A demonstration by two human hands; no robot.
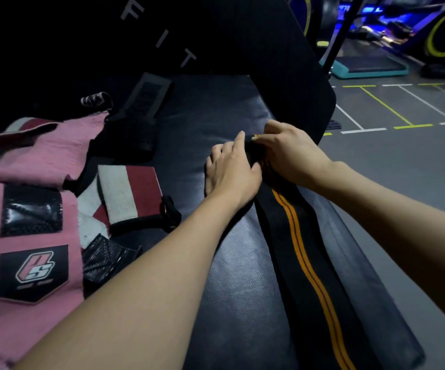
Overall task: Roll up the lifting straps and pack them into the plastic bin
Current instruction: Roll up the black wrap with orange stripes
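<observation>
— Dim gym floor (392, 161), grey with white and yellow tape lines, past a padded black bench (232, 263) with a finely dimpled vinyl skin. What's on it?

— One long black strap (304, 263), woven and stretchy-looking, with an orange double stripe down its length. It lies flat along the bench's right side, its far end bunched under both hands.

— And the fingers?

— Left hand (232, 169) curls over the bunched end, thumb tucked against it. Right hand (288, 148) pinches the same end, fingertips bent.

— Anything else?

— To the left, a frayed pink wrap (29, 166) with glossy black patches, and a red-and-white band (130, 190), ribbed.
</observation>
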